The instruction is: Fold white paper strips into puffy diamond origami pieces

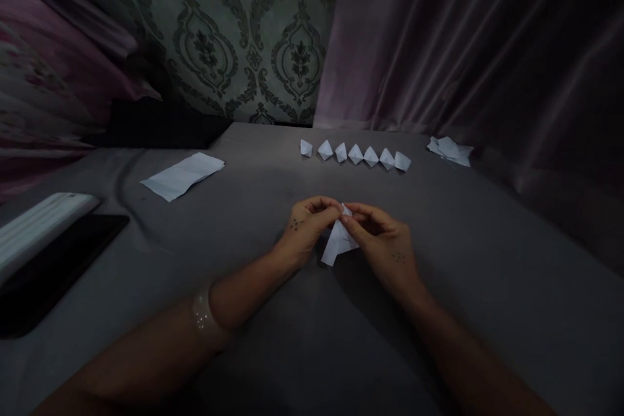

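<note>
A partly folded sheet of white paper (337, 242) is pinched between my two hands, its folded tip at the top and two loose flaps hanging down. My left hand (308, 226) grips its upper left edge with thumb and fingers. On the other side, my right hand (385, 237) holds the paper close to the tip, thumb in front. Fingertips of both hands nearly meet there, and the fingers behind the paper are partly hidden. Beyond the hands stands a row of several small folded paper shapes (371, 156), white and pointed.
White paper sheets (184, 175) lie to the left on the grey cloth surface (263, 175). Crumpled paper pieces (451, 151) lie far right. At the left edge are a black flat device (63, 273) and a white long object (43, 224). Curtains (414, 39) hang behind.
</note>
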{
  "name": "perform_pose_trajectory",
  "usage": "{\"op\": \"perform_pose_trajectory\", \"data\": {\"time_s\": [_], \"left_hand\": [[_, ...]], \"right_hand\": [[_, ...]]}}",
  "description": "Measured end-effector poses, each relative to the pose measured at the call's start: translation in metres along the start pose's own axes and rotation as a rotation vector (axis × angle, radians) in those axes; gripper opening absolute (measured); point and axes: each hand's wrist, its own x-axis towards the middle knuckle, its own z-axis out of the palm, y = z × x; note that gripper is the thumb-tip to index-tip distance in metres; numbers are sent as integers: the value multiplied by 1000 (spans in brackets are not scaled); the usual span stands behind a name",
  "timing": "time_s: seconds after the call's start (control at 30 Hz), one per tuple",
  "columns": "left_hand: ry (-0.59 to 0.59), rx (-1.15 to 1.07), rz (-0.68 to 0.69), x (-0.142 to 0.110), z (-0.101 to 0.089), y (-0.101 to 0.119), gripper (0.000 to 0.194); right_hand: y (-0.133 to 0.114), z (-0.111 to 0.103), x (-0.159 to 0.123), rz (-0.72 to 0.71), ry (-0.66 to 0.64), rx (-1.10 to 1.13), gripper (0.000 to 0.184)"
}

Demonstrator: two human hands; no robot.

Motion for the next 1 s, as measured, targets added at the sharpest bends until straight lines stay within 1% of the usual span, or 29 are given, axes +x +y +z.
{"op": "perform_pose_trajectory", "data": {"time_s": [0.13, 0.23, 0.33, 0.5, 0.67, 0.83, 0.93, 1.0], "left_hand": [[-2, -18, 8, 2, -3, -2, 12], [-16, -44, 9, 3, -4, -3, 12], [-27, -57, 3, 3, -5, -2, 12], [-24, -29, -15, 3, -5, 0, 14], [-66, -37, -34, 6, -8, -1, 17], [-99, -46, -68, 6, -9, 4, 11], [-139, -84, -129, 5, -9, 7, 13], [-160, -132, -194, 6, -10, 7, 16]], "right_hand": [[0, -1, -2, -174, 21, -211, 19], [-2, -4, -3, -311, -2, -353, 21], [-4, -6, -5, -428, -42, -467, 26], [-2, -8, -6, -618, -72, -587, 38], [3, -9, -6, -679, -93, -760, 45], [2, -7, -9, -741, -57, -1028, 43], [-1, -7, -12, -710, -56, -1130, 42], [-4, -8, -13, -660, -91, -1113, 43]]}}
